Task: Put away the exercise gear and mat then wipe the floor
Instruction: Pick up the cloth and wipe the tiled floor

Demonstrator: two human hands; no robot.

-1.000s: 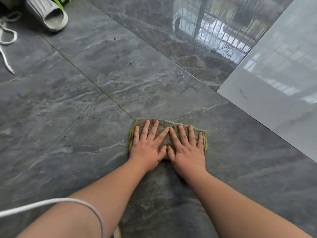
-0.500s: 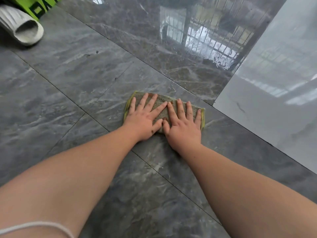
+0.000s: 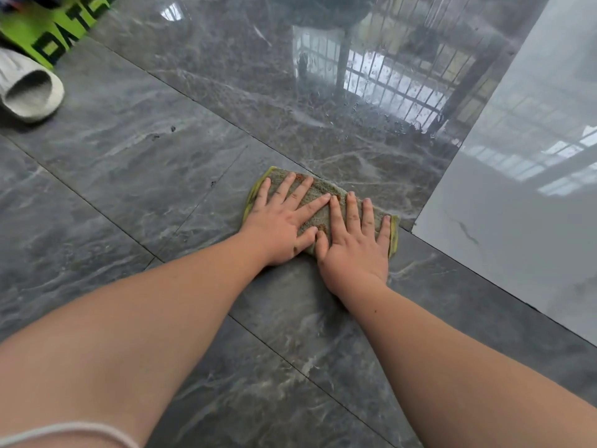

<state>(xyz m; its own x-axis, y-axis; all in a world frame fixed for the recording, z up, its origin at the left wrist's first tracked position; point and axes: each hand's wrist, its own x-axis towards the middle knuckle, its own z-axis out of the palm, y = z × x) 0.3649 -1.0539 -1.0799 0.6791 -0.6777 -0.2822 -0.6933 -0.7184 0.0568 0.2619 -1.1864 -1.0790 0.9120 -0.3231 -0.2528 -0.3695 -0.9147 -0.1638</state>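
Note:
A green-edged, grey-brown cloth (image 3: pixel 318 218) lies flat on the dark grey marble floor (image 3: pixel 161 163), a little above the middle of the view. My left hand (image 3: pixel 277 227) presses flat on its left half with the fingers spread. My right hand (image 3: pixel 355 250) presses flat on its right half, also with spread fingers, and the two thumbs touch. Most of the cloth is hidden under my palms. Neither hand curls around it.
A pale slipper (image 3: pixel 29 95) lies at the far left. Behind it is a bright green item with black letters (image 3: pixel 55 33). A light grey glossy tile (image 3: pixel 523 205) begins just right of the cloth. A white cord (image 3: pixel 64 430) crosses my left arm at the bottom left.
Both hands have pushed the cloth forward and to the right across the floor, close to the light tile's corner. My arms are stretched out further.

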